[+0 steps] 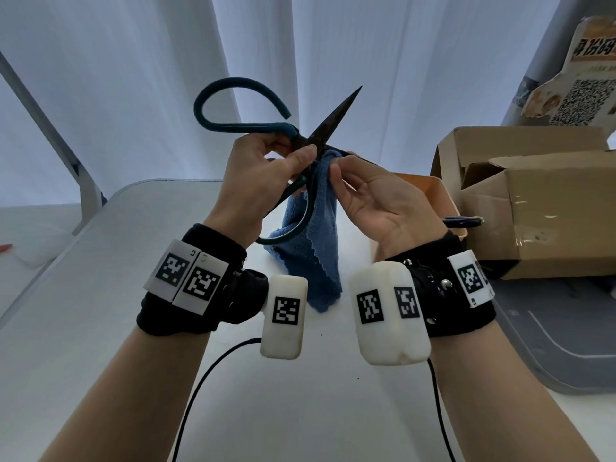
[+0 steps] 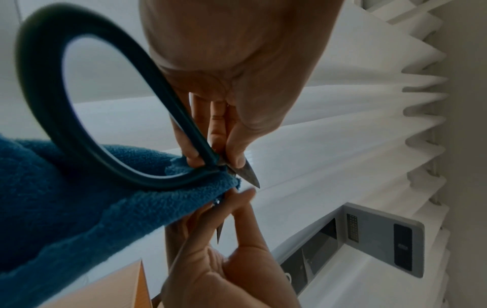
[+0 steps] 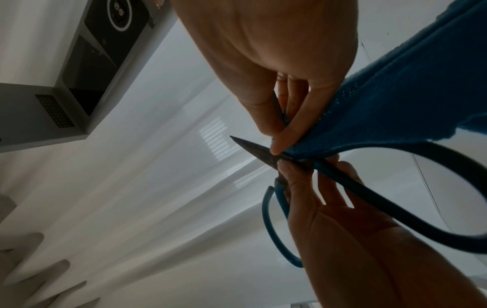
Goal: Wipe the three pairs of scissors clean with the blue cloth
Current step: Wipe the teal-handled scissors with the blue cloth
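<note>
I hold a large pair of scissors (image 1: 336,117) with dark teal loop handles up above the table, blades spread apart. My left hand (image 1: 300,154) grips it at the pivot, thumb and fingers pinching the joint (image 2: 214,160). One rusty blade (image 3: 253,150) points up and to the right, bare. My right hand (image 1: 336,165) pinches the blue cloth (image 1: 313,248) around the other blade (image 3: 283,135). The rest of the cloth (image 2: 79,208) hangs down toward the table. A second pair of scissors (image 1: 464,222) lies on the rim of an orange container (image 1: 430,190).
An open cardboard box (image 1: 540,208) stands at the right, with a printed card (image 1: 583,71) behind it. A grey tray (image 1: 550,345) lies at the right front. The white table (image 1: 100,295) runs under my hands. White curtains hang behind. Black cables trail from my wrists.
</note>
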`<control>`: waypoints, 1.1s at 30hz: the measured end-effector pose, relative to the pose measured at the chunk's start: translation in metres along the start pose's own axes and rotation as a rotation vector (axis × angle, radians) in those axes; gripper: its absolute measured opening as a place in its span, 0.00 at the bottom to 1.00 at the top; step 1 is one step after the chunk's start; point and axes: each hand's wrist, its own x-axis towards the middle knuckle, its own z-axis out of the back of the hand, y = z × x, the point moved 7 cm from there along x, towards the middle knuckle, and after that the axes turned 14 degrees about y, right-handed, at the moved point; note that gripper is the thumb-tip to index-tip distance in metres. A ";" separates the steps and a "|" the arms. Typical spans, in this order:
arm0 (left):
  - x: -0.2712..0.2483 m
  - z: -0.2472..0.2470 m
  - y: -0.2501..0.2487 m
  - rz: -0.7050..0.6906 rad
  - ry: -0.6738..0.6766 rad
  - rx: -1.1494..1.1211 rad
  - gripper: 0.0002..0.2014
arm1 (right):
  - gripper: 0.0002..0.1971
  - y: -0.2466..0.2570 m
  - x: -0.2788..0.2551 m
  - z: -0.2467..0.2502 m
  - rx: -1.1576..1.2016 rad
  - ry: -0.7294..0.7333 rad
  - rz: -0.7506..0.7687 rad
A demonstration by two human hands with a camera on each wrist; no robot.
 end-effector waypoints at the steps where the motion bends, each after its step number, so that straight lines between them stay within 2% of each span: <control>1: 0.000 0.000 -0.001 -0.008 -0.010 0.017 0.12 | 0.09 -0.002 0.000 -0.002 0.035 0.010 0.003; 3: -0.001 0.001 -0.001 -0.018 -0.027 0.042 0.11 | 0.08 -0.004 0.000 -0.005 0.077 0.023 0.004; 10: 0.000 0.000 0.003 0.015 0.012 -0.006 0.11 | 0.16 0.000 -0.001 -0.003 0.062 -0.006 0.035; 19: 0.000 -0.003 0.007 0.032 0.021 -0.058 0.13 | 0.09 -0.004 0.003 -0.001 -0.001 0.033 0.057; 33: 0.000 0.000 0.002 0.027 0.021 -0.053 0.13 | 0.12 0.003 -0.002 -0.007 0.023 0.014 0.082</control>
